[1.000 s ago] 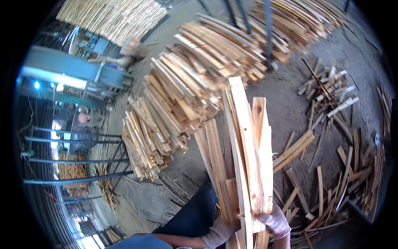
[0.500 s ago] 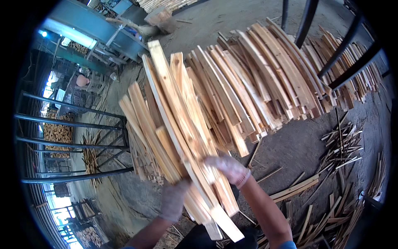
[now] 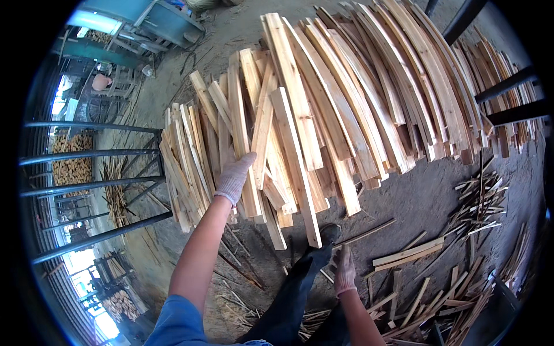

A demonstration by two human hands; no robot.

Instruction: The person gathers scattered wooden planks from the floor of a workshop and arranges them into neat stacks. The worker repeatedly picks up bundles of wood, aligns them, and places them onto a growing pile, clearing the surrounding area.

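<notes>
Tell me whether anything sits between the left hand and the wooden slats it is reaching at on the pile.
Nothing visible does. The left hand, gloved, already lies flat against the wooden slats at the pile's near end, fingers spread on the wood. The right hand hangs lower, apart from the pile, above the dirt floor.

Blue machine (image 3: 156,20) far left; metal rack (image 3: 86,190); scrap offcuts (image 3: 456,277).

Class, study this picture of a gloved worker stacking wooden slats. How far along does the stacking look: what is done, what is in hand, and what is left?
Done: a big pile of slats already lies fanned across the floor. In hand: the left hand presses on a loose bunch of slats lying on the pile's near edge, some crossing each other; the right hand hangs empty by the leg. Left: scattered offcuts on the ground, unsorted.
</notes>
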